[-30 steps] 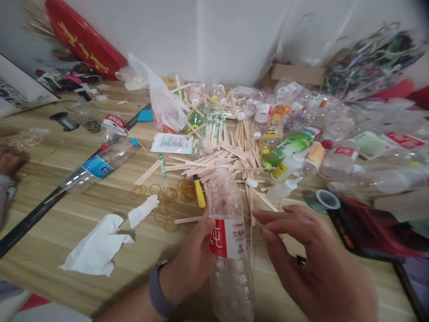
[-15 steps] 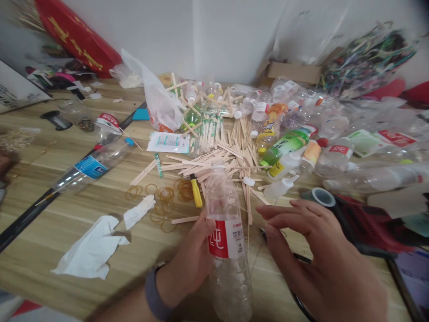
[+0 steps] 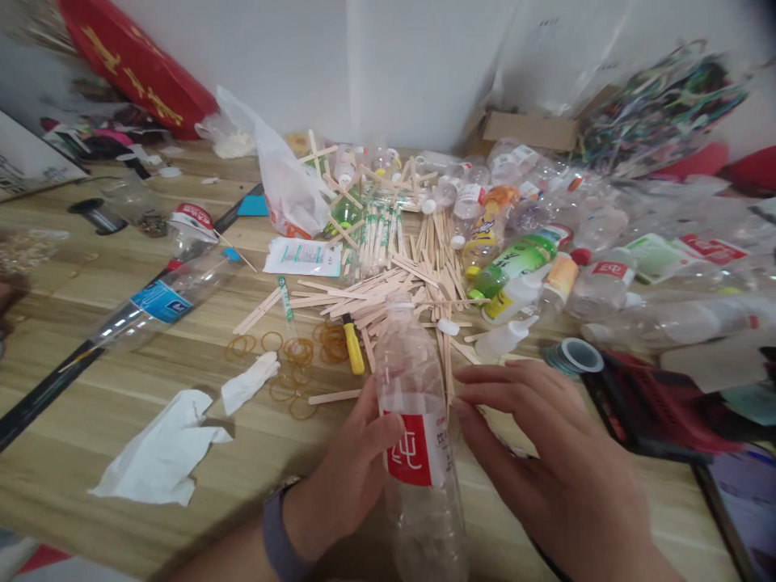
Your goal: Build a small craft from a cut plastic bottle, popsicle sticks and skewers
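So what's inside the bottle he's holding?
Nothing visible: the bottle looks clear and empty above and below its red label. Behind the label and the left hand, hidden.

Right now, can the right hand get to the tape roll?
Probably yes. The right hand sits by the bottle, and the tape roll lies just beyond its fingers with only bare table between.

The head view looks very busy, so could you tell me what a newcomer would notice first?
Front and centre, an empty clear bottle with a red label stands between both hands: the left hand grips it and the right hand has its fingertips at its side. Behind it lies a heap of wooden sticks, with a sprawl of plastic bottles to the right.
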Demonstrator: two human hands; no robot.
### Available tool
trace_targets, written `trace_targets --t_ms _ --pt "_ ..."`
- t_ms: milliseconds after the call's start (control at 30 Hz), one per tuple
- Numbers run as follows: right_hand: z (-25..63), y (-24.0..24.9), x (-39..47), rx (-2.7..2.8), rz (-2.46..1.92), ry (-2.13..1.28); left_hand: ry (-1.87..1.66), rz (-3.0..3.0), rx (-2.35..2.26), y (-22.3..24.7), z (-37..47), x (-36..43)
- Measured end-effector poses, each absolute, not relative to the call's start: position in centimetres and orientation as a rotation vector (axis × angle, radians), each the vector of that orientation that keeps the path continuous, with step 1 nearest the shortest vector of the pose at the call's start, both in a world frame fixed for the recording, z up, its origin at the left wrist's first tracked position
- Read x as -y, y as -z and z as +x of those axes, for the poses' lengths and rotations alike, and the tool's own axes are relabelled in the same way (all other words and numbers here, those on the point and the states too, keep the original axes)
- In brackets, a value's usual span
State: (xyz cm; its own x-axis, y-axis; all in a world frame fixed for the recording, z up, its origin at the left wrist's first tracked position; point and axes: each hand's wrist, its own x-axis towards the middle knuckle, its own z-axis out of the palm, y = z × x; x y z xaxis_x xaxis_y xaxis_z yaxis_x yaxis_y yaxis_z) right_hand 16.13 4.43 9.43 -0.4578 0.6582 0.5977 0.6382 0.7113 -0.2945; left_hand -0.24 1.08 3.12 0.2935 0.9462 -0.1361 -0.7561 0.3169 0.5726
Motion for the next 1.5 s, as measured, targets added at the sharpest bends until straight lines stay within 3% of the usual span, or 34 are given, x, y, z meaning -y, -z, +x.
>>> trace_targets --t_ms 767,1067,1500 --pt "15.3 -9.3 -3.9 1.891 -1.150 -0.749 -1.053 0.397 -0.387 -2.5 0.0 -0.7" --pt "14.8 -8.8 -3.6 1.312 -1.337 -1.555 -0.946 0.379 -0.355 -2.2 -0.1 -0.6" --pt "14.3 -8.3 -4.5 1.243 -1.334 -1.566 -0.866 0.325 -0.201 -1.7 0.0 -0.5"
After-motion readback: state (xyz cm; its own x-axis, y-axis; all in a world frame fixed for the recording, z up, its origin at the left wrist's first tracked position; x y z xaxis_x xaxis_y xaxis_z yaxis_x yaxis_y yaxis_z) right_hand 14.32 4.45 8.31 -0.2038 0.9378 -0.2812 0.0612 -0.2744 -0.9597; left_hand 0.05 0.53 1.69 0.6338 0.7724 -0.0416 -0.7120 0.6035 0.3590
